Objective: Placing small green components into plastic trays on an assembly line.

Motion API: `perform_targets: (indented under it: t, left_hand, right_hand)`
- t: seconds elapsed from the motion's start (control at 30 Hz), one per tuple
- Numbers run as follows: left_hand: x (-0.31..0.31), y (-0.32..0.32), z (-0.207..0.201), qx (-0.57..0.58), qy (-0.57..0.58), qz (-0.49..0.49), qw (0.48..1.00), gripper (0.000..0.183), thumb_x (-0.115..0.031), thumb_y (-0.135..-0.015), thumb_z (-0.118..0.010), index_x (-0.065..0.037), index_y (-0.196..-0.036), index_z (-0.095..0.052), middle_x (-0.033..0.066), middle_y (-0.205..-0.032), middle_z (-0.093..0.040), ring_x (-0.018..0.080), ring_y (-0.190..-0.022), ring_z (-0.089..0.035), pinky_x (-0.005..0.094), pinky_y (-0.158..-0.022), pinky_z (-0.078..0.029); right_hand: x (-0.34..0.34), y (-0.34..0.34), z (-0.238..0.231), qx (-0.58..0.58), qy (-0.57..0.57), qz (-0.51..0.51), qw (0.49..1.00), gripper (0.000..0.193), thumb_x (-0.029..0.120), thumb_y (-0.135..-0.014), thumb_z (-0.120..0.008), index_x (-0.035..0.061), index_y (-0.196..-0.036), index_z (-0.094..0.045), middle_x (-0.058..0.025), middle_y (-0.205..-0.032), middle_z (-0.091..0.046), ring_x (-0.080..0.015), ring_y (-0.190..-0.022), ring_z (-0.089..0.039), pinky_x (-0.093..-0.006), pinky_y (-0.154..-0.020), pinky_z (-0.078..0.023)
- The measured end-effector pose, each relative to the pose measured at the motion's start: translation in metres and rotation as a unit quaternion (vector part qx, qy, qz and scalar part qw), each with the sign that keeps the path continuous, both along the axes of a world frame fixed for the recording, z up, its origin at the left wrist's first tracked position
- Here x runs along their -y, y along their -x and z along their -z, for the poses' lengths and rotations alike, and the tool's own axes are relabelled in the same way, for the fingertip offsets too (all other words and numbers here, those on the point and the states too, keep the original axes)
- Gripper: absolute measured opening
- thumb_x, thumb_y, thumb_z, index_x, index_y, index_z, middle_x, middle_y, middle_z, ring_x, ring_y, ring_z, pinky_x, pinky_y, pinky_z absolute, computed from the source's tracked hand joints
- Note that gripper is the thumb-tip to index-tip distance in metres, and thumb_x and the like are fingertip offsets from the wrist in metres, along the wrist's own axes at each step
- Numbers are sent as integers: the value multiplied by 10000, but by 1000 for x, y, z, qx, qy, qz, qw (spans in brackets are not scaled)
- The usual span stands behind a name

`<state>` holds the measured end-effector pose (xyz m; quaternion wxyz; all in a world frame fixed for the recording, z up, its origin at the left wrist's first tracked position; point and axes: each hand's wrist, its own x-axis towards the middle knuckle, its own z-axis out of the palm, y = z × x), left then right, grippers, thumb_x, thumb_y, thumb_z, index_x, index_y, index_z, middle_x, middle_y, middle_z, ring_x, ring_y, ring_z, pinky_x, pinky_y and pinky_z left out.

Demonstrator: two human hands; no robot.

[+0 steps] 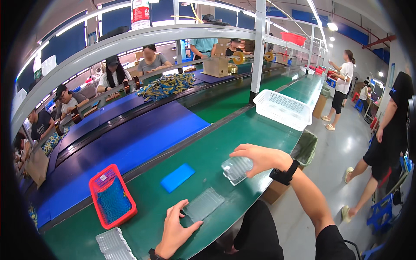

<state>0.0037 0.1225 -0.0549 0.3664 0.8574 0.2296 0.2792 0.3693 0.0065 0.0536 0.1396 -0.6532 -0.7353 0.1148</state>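
Note:
My right hand [263,159] grips a clear ribbed plastic tray [235,172] from its right side, over the green bench. To its lower left, a second clear plastic piece [207,204], flat and rectangular, lies on the bench. My left hand [177,229] is beside that piece's left end with thumb and fingers spread; whether the fingertips press on it I cannot tell. A blue rectangular block or pad [178,177] lies just beyond. Further left stands a red basket [133,211] with many small blue items. Another clear ribbed tray [113,245] sits at the lower left.
A white perforated basket [284,113] stands at the bench's far right. Past the bench runs a conveyor with blue sheets [143,134] and a pile of blue-and-yellow packets [169,86]. A grey post [258,52] rises mid-view. Several people work across the line; others stand or walk at right.

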Motion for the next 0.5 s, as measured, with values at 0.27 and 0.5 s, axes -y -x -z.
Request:
perform_targets:
  t: [0.27, 0.5]
  left_hand:
    - [3, -9, -4, -5, 18, -22, 1000, 790, -232, -718, -956, -50, -1398, -596, 119, -1263, -648, 194, -903, -557, 326, -851, -520]
    - [4, -27, -9, -35, 21, -19, 999, 723, -243, -774, -918, -33, -1381, -585, 187, -1342, -631, 323, -1175, -597, 414, -961, -524]
  right_hand:
    - [5, -15, 30, -9, 83, 45, 995, 803, 164, -736, -802, 48, -1482, -533, -131, -1450, -545, -323, -1322, -544, -396, -1100, -491]
    - [4, -15, 28, 3, 77, 50, 996, 781, 166, -755, -757, 60, -1492, -522, -134, -1469, -547, -327, -1337, -540, -392, -1128, -466]
